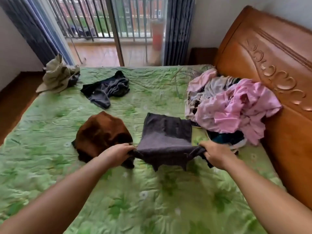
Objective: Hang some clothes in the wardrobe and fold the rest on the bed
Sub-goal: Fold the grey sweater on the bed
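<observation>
Two near corners of one dark grey garment point(165, 137) were pinched, one in our left hand point(118, 152), one in our right hand point(214, 156); its far half lay on the bed point(152, 200); folding was the step in hand, we judged; next, the held edge wanted carrying evenly over to the far edge. Counted besides: one brown garment point(101, 134) just beside; one dark heap point(106, 90); one olive heap point(59, 76); one pink-and-grey pile point(233, 108) against the headboard point(270, 65).

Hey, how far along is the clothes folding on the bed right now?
Early on. Done: possibly only the brown garment, bunched rather than neatly folded. In hand: the left hand and right hand grip the near edge of the grey garment. Left: the dark crumpled garment, the olive garment and the pink pile. Hanging cannot be judged from here.
</observation>
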